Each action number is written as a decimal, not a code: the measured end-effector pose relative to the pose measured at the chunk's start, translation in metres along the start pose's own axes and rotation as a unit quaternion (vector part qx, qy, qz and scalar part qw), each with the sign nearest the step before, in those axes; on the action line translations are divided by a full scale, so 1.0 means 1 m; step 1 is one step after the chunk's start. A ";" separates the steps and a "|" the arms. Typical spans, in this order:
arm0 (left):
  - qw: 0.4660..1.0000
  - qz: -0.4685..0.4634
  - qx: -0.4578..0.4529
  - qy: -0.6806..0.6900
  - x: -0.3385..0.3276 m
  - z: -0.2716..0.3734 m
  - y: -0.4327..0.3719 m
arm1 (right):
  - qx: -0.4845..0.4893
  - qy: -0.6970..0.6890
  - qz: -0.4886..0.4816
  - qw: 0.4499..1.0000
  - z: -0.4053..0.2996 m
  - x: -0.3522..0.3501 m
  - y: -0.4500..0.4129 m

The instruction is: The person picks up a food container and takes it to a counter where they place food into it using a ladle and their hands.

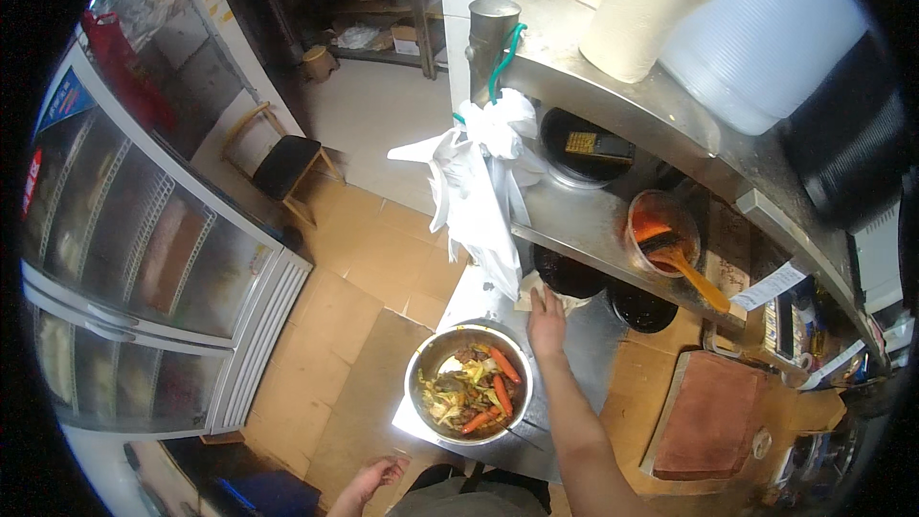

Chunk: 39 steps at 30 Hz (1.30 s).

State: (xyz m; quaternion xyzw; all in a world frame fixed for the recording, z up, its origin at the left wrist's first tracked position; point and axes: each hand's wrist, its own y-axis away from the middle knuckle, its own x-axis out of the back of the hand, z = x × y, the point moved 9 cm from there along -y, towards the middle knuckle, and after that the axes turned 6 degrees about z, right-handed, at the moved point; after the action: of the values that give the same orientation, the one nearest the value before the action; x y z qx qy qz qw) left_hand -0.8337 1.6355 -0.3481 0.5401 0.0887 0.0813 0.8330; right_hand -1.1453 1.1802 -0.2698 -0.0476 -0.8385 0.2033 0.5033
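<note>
My right hand point(548, 322) reaches forward over the steel counter point(585, 366), its fingers on a pale, crumpled cloth or paper point(530, 294). Beside my forearm stands a round metal bowl point(411, 380), holding cooked food with orange-red pieces that look like carrot or sausage point(502, 395) and yellowish vegetable bits. A thin dark handle or stick point(523, 438) slants out over its near rim. My left hand point(380, 475) hangs empty by the counter's near left corner, fingers loosely bent. Just beyond my right fingertips is a dark round pot or pan point(563, 274), partly under the shelf.
A white plastic bag point(474, 187) hangs from the shelf post. On the lower steel shelf point(567, 208) stands a tub of red sauce point(664, 230) with an orange-handled brush. A paper roll point(639, 14) stands above. To the left are a glass-door fridge point(143, 230) and a chair point(287, 165).
</note>
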 end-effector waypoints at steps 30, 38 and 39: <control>0.987 -0.003 -0.157 -0.032 -0.041 0.106 0.000 | -0.448 -0.596 -0.131 0.653 -0.072 0.069 0.102; 0.984 -0.020 -0.179 0.016 -0.037 0.106 -0.001 | 0.090 -0.125 -0.247 0.957 -0.192 0.088 0.097; 0.983 -0.018 -0.180 0.018 -0.037 0.106 0.000 | 0.101 -0.074 -0.271 0.954 -0.199 0.076 0.100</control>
State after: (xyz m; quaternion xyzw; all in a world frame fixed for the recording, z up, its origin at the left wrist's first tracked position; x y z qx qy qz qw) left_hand -0.8449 1.5330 -0.3036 0.3785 0.0976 0.0904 0.9160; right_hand -1.0227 1.3512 -0.1642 0.2474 -0.8300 0.1462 0.4780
